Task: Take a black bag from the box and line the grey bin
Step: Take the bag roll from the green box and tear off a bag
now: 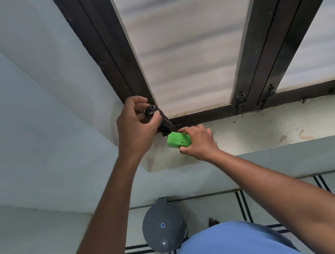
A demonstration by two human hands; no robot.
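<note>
My left hand is raised at the window's lower left corner, its fingers closed around a rolled black bag. The roll's far end points down towards a small green box. My right hand grips that green box on the white window sill. The grey bin, round with its lid shut, stands on the floor directly below, between my arms.
A dark-framed window with frosted panes rises above the sill, with small latches at its base. Pale walls close in on the left. The tiled floor has black stripe lines. My blue shirt and bare feet show at the bottom.
</note>
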